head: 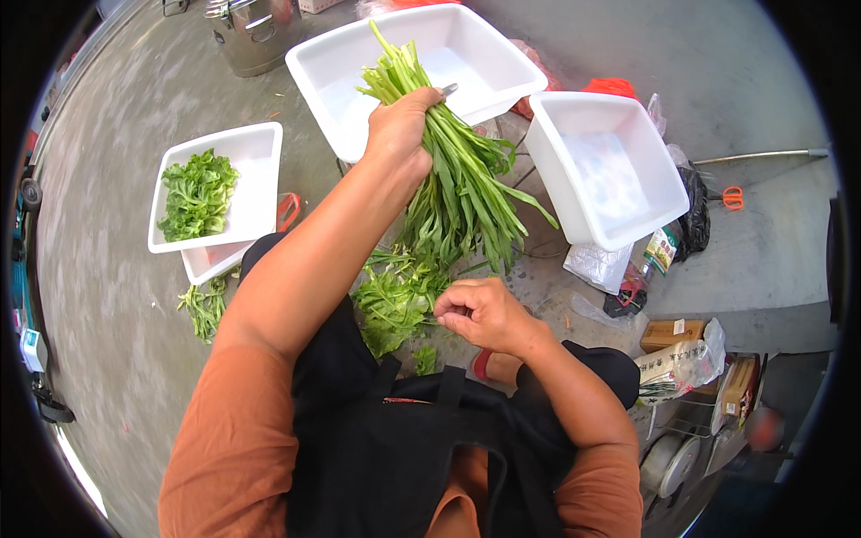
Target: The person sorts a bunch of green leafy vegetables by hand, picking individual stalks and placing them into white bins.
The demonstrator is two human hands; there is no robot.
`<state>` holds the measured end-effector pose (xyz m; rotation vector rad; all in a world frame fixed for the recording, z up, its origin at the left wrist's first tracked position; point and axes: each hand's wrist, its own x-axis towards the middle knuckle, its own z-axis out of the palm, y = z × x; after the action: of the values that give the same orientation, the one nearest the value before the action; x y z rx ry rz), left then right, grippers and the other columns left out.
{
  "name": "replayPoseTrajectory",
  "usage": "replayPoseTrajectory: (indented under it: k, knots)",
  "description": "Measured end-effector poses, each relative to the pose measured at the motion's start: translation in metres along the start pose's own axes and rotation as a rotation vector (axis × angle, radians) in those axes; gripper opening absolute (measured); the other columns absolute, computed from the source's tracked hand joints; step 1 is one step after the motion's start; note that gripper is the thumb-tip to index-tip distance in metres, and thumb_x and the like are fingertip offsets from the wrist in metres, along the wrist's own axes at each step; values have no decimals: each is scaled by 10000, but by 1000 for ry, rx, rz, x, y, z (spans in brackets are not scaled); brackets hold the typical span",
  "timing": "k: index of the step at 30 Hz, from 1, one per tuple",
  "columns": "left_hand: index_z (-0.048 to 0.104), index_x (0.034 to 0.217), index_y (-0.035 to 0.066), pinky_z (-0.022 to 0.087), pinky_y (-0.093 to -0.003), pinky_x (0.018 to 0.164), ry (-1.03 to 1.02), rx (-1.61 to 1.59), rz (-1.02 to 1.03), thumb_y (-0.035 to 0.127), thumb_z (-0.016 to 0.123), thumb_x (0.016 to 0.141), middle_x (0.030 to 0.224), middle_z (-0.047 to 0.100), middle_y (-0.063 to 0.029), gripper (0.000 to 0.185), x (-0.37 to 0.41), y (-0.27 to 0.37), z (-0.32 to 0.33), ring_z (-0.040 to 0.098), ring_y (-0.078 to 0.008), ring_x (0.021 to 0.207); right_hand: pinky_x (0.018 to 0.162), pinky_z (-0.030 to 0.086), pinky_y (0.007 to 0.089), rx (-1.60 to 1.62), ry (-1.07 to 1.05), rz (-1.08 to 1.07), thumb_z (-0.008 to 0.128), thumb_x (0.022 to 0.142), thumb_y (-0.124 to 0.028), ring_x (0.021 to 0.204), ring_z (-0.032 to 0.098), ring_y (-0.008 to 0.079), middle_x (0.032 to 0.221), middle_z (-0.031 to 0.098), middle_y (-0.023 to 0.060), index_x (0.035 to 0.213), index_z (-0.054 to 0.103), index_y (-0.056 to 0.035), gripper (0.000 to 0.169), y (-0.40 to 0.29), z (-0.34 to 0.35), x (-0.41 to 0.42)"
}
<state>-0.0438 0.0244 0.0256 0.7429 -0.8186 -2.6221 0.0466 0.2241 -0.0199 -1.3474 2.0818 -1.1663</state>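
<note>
My left hand point(400, 128) is shut around a bunch of long-stemmed leafy greens point(461, 181), cut stems pointing up and away, leaves hanging towards me. A short shiny metal piece point(450, 89) juts out beside my thumb; most of it is hidden, so its kind is unclear. My right hand point(488, 313) hovers lower down, near the leaf tips. Its fingers are curled towards the thumb, and whether they pinch anything small is not visible. Beneath, on the floor between my legs, lies a heap of loose green leaves point(397, 302).
A large white plastic tub point(316, 87) stands ahead, another white tub point(551, 161) to its right. Lettuce-like leaves point(198, 195) lie in a white tray point(259, 181) at left. Orange-handled scissors point(732, 198), a black plastic bag point(694, 215) and a steel pot point(252, 40) are farther out.
</note>
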Motion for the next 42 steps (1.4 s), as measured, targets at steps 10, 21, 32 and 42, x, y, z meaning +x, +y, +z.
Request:
replayPoseTrajectory:
  k: [10,21,32,42]
  knots:
    - [533,954,-59,548,-382,600,-153,76,-61,-18,588,765,812,586,-138,201,-17,-6,4,608,-254,663,445,406,167,709,444,168,596,848,-69,489,508,43,637,582,12,845,631,-11,68,-43,-73,13]
    - [544,963,-29,524,-317,581,-147,191,27,-35,600,749,807,601,-96,221,-27,-24,1,606,-191,666,434,393,305,-601,628,126,717,707,-222,453,518,203,545,553,41,700,621,-68,182,-4,-36,41]
    - [541,962,-38,512,-314,589,-136,241,92,-25,627,721,828,606,-105,256,-29,-23,-2,607,-188,687,458,291,170,575,652,277,634,809,-59,520,386,-4,615,488,-78,726,597,-13,102,-11,-56,30]
    - [535,990,-42,535,-350,558,-145,156,8,-39,610,731,826,585,-113,269,-20,-16,-3,607,-220,671,562,499,229,-169,-401,205,632,796,-76,613,632,99,748,674,49,973,660,-23,187,-33,-37,0]
